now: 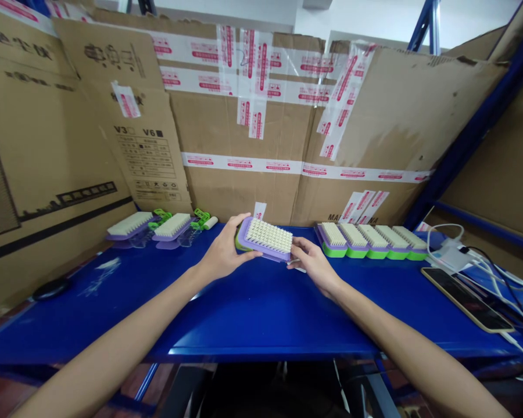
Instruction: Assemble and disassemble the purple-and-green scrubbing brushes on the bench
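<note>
Between my two hands is a scrub brush [268, 237] with cream bristles turned up and a purple and green body, held above the blue table. My left hand [224, 247] grips its left end, thumb along the near edge and fingers behind. At the right end, the fingers of my right hand [312, 261] are closed on the brush's corner; a small pale edge shows below them, too hidden to name. To the right stands a row of several similar brushes [355, 239]. On the left lie two purple brush heads [172, 226] with clear and green parts beside them.
Taped cardboard [244, 133] walls the back and left of the blue table [253, 313]. A phone [466, 297] on a cable, a white power adapter [451, 255] and loose wires lie at the right. A black round object [51, 288] sits at the left edge.
</note>
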A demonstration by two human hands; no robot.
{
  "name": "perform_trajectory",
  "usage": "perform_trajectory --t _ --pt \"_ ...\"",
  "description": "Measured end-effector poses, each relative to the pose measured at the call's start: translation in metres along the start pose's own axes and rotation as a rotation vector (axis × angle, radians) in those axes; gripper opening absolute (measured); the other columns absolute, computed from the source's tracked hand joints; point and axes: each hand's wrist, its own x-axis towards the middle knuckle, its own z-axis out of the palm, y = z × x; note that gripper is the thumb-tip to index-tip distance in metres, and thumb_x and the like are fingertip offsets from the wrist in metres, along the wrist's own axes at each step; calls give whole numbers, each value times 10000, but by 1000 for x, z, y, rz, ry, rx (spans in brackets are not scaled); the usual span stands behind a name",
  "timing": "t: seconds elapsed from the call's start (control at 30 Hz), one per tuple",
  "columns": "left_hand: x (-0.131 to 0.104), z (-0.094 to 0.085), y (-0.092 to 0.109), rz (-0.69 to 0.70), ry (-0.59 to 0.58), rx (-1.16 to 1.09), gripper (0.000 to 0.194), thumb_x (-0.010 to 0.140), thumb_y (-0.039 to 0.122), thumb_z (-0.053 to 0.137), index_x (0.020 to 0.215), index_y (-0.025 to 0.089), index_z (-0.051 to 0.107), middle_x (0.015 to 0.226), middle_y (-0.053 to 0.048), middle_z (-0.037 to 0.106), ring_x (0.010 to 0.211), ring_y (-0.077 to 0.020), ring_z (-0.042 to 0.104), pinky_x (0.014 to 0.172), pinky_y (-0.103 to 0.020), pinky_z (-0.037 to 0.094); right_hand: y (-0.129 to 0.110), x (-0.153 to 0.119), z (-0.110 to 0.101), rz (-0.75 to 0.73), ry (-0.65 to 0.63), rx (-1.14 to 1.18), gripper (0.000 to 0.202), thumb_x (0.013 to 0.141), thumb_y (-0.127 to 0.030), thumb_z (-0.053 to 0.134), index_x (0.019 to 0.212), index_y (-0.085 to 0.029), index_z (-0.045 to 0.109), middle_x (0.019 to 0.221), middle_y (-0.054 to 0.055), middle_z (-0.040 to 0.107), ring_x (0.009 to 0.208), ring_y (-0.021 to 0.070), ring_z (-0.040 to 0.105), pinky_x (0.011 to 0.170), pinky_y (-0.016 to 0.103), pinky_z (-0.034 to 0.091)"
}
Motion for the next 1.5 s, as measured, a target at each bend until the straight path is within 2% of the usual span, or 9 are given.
perform_trajectory --t 0.2,0.33,0.5,0.67,0.87,1.0,1.23,1.5 --pt "-1 1 0 -5 -11 6 947 975 667 831 1712 285 375 1627 -182 577 1500 -405 619 1259 -629 538 -1 1 -2 38 60 35 386 897 -412 886 1226 -227 806 1135 63 796 930 184 729 837 336 655" --pt "-1 0 1 19 -40 7 940 986 668 823 1717 290 368 1624 -180 581 1492 -400 624 1242 -619 551 -2 2 -4 53 43 28 403 894 -402 892 1243 -220 808 1153 68 820 937 175 745 899 341 634" --pt "-1 1 2 33 -14 16 932 997 688 799 1722 294 364 1621 -179 586 1481 -402 633 1234 -617 555 -8 0 -2 60 15 65 388 883 -394 896 1225 -241 794 1147 51 834 978 196 780 957 367 632" --pt "-1 2 2 36 -20 15 936 993 678 807 1723 289 370 1610 -181 592 1474 -406 633 1231 -629 556 -11 -2 0 128 13 88 364 889 -358 875 1216 -253 754 1010 26 825 934 193 786 872 334 627" --pt "0 1 1 61 -12 21 931 1001 679 798 1722 278 368 1603 -188 595 1470 -404 635 1226 -633 558 -12 -2 1 140 15 97 377 876 -348 872 1218 -256 744 1027 24 813 905 179 772 823 313 622" --pt "0 2 2 71 -9 9 930 998 676 806 1721 286 371 1592 -179 605 1452 -397 648 1214 -626 569 -10 0 0 159 15 92 353 870 -331 867 1190 -257 739 966 15 798 861 175 755 789 308 616" --pt "0 2 2 62 -12 -2 952 991 684 809 1734 282 369 1611 -183 590 1481 -402 627 1240 -634 552 -11 0 1 165 -6 85 338 888 -336 853 1191 -248 734 1032 31 806 894 175 765 828 313 630" --pt "-1 2 -1 64 -26 -1 991 974 701 820 1749 289 359 1616 -185 590 1491 -408 623 1259 -645 535 -13 -2 2 187 0 84 337 888 -315 844 1193 -235 724 1035 29 805 868 156 752 798 286 623"
